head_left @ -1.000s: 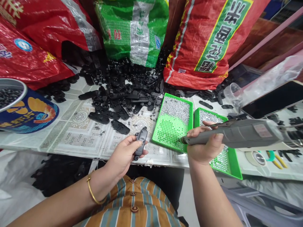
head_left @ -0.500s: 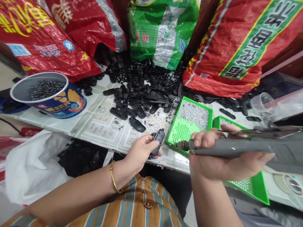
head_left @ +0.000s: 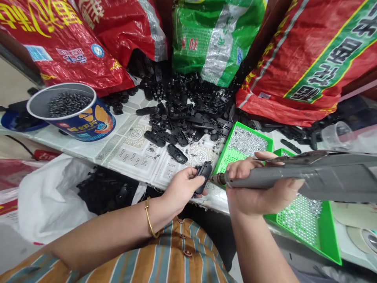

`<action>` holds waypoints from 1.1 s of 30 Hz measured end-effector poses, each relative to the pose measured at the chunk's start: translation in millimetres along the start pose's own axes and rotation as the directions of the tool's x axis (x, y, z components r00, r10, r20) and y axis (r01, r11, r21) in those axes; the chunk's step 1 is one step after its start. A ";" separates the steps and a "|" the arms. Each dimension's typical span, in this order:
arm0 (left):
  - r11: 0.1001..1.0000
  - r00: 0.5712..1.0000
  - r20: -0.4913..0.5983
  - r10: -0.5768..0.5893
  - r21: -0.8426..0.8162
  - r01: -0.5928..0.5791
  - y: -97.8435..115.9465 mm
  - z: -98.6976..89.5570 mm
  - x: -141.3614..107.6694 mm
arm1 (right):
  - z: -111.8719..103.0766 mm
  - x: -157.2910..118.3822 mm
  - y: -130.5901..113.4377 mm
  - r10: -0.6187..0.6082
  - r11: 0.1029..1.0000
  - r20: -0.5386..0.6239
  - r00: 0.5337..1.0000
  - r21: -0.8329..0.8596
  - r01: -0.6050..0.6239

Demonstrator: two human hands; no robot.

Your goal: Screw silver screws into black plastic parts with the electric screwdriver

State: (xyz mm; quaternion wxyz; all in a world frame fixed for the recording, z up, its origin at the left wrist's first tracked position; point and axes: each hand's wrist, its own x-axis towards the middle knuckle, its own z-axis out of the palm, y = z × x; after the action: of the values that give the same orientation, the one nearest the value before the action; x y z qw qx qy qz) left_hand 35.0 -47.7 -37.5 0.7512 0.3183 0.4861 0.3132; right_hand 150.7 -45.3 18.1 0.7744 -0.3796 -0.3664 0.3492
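My left hand [head_left: 185,184] pinches a small black plastic part [head_left: 203,173] with rounded ends, held just over the table's front edge. Wrapped in my right hand [head_left: 253,188] is a grey electric screwdriver [head_left: 288,177], lying level with its tip pointing left. That tip is close to the right side of the black part; whether they touch I cannot tell. Just behind the tool's nose sits a green perforated tray [head_left: 244,145] with many small silver screws. Loose black plastic parts [head_left: 176,153] lie on the table beyond my left hand.
A blue tub [head_left: 88,122] of small dark pieces stands at left. Red bags [head_left: 88,55] and a green bag [head_left: 218,43] line the back, above a heap of black parts [head_left: 194,106]. Another green tray [head_left: 326,232] is at lower right. A white sack [head_left: 53,196] hangs below the table.
The screwdriver in my right hand has moved left, bringing its tip near the black part. My left hand keeps its grip on the part. The whole view has shifted slightly.
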 end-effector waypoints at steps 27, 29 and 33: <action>0.996 0.999 0.029 -0.040 -0.077 0.042 4.1 -2.0 -0.5 | -4.7 0.0 -29.5 -0.128 0.987 0.168 0.977 -0.080 0.143; 0.991 0.994 0.078 -0.081 -0.104 0.089 8.2 -5.2 -3.3 | -13.7 6.0 -40.0 -0.217 0.960 0.093 0.972 -0.158 0.229; 0.973 0.972 0.171 -0.163 -0.137 0.187 16.0 -12.1 -8.4 | -36.7 11.5 -33.0 -0.169 0.966 -0.035 0.985 -0.206 0.158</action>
State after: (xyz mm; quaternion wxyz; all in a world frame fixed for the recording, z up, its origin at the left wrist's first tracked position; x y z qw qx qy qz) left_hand 18.5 -42.5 -24.4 0.8342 0.2399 0.4258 0.2554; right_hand 195.6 -63.5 33.1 0.7673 -0.4337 -0.4097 0.2351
